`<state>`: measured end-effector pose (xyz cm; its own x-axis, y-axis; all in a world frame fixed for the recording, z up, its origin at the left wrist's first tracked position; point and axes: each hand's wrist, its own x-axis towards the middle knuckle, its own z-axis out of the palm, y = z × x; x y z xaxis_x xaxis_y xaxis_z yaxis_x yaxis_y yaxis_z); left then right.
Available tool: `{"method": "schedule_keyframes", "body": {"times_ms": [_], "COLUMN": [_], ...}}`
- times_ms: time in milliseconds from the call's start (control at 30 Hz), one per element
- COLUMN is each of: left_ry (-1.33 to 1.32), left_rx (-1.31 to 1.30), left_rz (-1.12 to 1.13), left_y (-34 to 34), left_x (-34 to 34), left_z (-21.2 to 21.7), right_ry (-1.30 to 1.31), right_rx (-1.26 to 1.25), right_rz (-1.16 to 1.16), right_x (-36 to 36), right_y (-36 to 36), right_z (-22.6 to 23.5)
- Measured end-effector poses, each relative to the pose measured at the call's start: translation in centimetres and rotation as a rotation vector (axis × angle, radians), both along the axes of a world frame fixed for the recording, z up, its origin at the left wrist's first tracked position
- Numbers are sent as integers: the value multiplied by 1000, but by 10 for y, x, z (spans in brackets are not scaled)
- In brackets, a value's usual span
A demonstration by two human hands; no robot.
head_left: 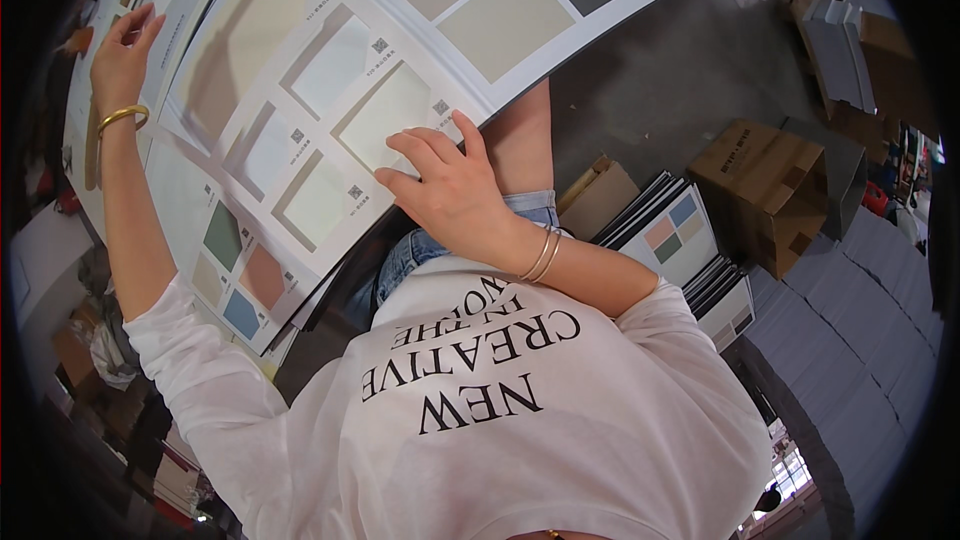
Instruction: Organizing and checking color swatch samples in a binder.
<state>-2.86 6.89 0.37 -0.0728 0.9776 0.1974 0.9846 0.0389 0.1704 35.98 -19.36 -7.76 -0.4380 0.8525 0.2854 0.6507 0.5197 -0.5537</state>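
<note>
A large colour sample book [470, 85] lies spread in front of me, with big beige, grey and dark green swatches on its far right part. Its white page with window cut-outs [325, 125] bows upward on the left. My right hand [445, 175] rests on that page's near right edge, fingers spread and holding nothing. Up at the far left, my left hand [128, 45] is raised beside white cut-out sheets [180, 15]. Its fingers are bent and slightly apart, with nothing visible between them. Under the page, a colour card [240, 265] with green, pink and blue swatches sticks out.
On the right, stacked sample books [675, 230] stand by an open cardboard box [765, 185]. Large stacks of grey sheets [850, 320] lie behind them. More boards and cartons [850, 50] are piled at the far right. The grey floor [660, 70] shows beyond the book.
</note>
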Motion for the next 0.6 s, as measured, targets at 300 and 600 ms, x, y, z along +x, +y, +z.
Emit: {"method": "schedule_keyframes", "body": {"times_ms": [300,600], "left_ry": [3,-20], "left_rx": [-20,-39], "left_rz": [-16,-10], "left_y": [5,6], "left_x": [-13,-12], "left_z": [-6,-8], "right_ry": [4,9], "right_rx": [-9,-11], "right_rz": [13,13], "right_x": [1,1], "right_y": [1,0], "right_z": [1,0]}}
